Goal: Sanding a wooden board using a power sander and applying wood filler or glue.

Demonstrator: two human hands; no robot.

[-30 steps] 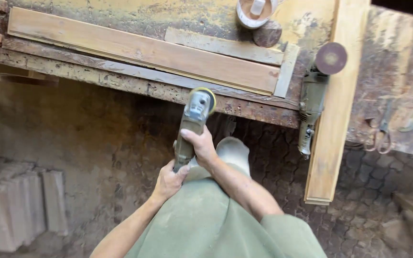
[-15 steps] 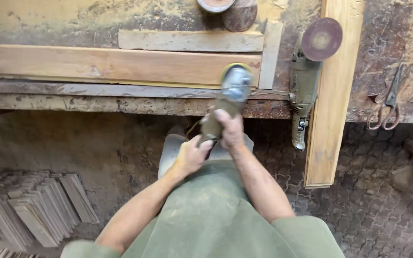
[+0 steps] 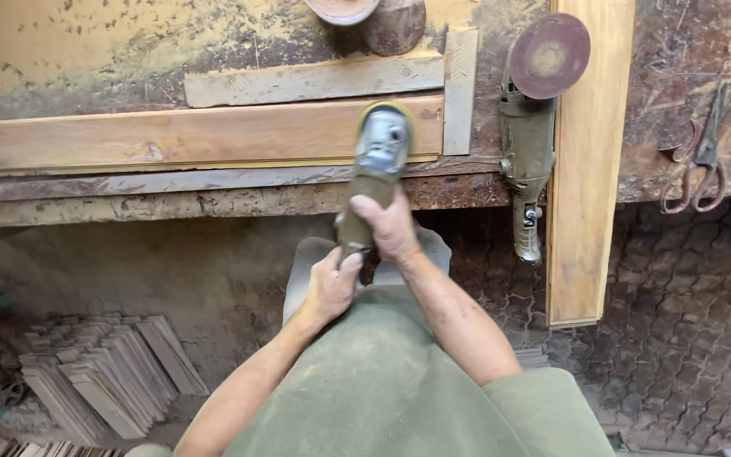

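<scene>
Both my hands grip a dusty angle grinder [image 3: 377, 157] with a yellow-rimmed disc. My right hand [image 3: 391, 227] wraps its body near the middle, and my left hand [image 3: 332, 286] holds its rear end. The grinder's head rests over the right part of a long wooden plank [image 3: 179, 137] that lies flat on the stained workbench [image 3: 86, 51]. The disc itself is hidden under the tool's head.
A second angle grinder [image 3: 531, 118] with a round sanding disc lies to the right on the bench, beside an upright-lying plank [image 3: 589, 161] that overhangs the edge. Scissors [image 3: 697, 173] lie at far right. Thin wooden slats [image 3: 103, 372] are stacked on the floor at lower left.
The grinder has gone from below the bench edge up onto the plank's right part, first swinging right, and both hands followed it. The view has shifted, so the bench sits more level.
</scene>
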